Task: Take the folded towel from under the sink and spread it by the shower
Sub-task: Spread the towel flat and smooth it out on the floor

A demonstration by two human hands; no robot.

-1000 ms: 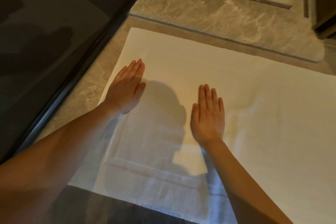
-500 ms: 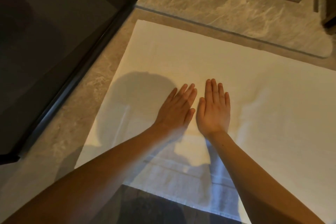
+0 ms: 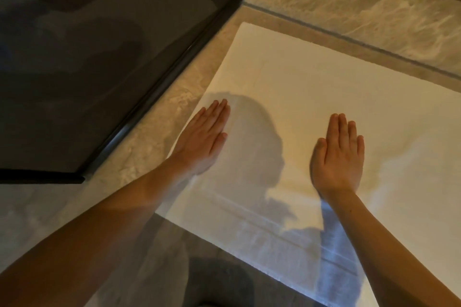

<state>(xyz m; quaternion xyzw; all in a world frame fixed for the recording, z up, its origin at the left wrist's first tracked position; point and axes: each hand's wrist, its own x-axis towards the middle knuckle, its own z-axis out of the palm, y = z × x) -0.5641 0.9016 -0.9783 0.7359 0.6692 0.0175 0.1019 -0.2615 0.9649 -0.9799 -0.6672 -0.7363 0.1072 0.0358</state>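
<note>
Final smoothing judged in hand: white rectangular cloth towel [image 3: 324, 97] lies spread mid-frame beside dark-framed glass shower screen [image 3: 139, 97], upper left; left hand [image 3: 202, 142] and right hand [image 3: 338, 157] rest flat on it, gripping nothing; apparent right-side ripple wants pressing next.

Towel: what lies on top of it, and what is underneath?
The left hand and right hand lie flat on the towel, fingers straight. Stone floor shows around it; the part beneath is hidden.
</note>
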